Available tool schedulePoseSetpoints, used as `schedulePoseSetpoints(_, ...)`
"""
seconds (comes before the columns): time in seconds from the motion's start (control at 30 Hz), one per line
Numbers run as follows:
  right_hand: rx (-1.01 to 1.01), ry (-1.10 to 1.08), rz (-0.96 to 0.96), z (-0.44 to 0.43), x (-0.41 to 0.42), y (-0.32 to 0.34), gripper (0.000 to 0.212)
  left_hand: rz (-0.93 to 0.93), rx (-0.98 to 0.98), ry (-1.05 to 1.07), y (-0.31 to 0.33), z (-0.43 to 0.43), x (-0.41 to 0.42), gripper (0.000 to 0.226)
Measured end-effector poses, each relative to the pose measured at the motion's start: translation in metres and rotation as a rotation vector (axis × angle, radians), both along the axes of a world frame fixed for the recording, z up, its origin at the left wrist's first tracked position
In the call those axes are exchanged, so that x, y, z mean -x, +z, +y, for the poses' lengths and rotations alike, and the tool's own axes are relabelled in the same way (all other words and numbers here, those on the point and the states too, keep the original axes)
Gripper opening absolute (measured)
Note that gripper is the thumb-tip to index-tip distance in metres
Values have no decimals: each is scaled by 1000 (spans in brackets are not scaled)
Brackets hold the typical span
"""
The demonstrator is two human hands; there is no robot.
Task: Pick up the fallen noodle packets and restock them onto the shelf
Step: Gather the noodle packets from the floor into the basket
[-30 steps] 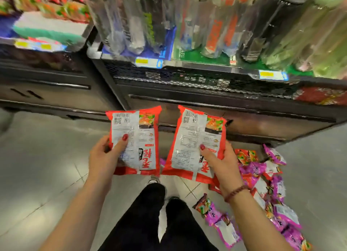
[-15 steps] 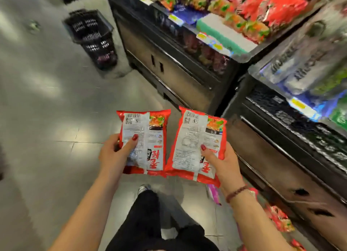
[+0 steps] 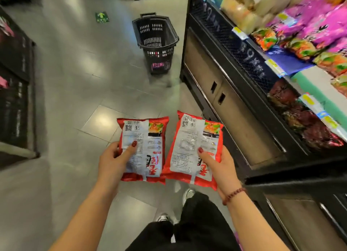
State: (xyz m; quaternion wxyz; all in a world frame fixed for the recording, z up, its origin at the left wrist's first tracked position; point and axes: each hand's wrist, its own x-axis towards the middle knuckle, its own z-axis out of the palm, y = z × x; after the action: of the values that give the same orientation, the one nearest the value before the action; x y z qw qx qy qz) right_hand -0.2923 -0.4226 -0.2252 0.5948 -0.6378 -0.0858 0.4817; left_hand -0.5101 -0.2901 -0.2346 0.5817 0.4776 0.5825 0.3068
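I hold two red noodle packets side by side, backs with white label panels facing up, above the grey floor. My left hand grips the left packet at its left edge, thumb on the label. My right hand grips the right packet at its lower right edge, thumb on top. The shelf runs along the right, with purple, orange-green and pale packets on its upper tier and dark red packets behind mesh below.
A black shopping basket stands on the floor ahead, next to the shelf's near end. Another dark display unit lines the left side of the aisle. My legs and shoes show below the packets. A green arrow sticker marks the floor.
The view has swung left along the aisle; the pile of fallen packets has left the frame and the basket now sits straight ahead. Both hands keep the same hold on their packets.
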Motion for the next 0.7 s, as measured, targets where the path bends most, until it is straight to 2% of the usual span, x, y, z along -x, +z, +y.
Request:
schedulePoseSetpoints(0.27,6,146,-20,165,-104,-17,35,-6,28,164,-19,131,-92,17)
schedulePoseSetpoints(0.4,5,241,-16,254,-160,-10,31,-9,34,253,-10,200,-143,13)
schedulePoseSetpoints(0.57,-58,321,-43,353,-207,-6,27,-20,55,291,-4,283,-185,20)
schedulePoseSetpoints(0.7,-47,317,-27,427,-231,-20,37,-20,72,318,-12,355,-205,19)
